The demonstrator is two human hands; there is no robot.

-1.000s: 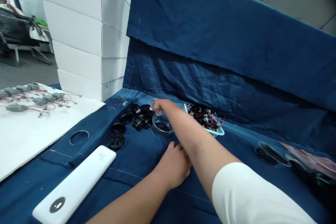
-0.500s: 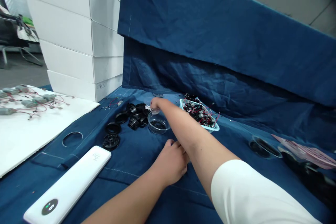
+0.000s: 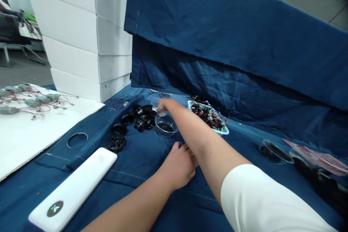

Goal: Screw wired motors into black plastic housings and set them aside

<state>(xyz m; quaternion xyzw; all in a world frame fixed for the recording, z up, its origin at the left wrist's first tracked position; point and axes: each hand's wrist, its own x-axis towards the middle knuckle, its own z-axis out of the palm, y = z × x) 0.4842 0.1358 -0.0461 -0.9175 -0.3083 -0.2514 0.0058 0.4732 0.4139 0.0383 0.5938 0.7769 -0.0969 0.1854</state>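
Note:
My right hand reaches far forward, just behind a clear round bowl with small dark pieces in it. Its fingers are bent down and closed around something I cannot make out; a whitish, see-through bit shows beneath them. Lower down, my left hand is held over the blue cloth with its fingers curled in. The right forearm partly covers those fingers, so whatever they hold is hidden. Several black round plastic parts lie to the left of the bowl, and one black disc sits nearest me.
A light-blue basket full of small wired parts stands right of the forearm. At left are a white device, a white board with wired motors, and stacked white boxes. A dark-filled clear tub and pink tray lie right.
The view has shifted slightly, so the things appear a little to the right. Both hands keep nearly the same place and pose.

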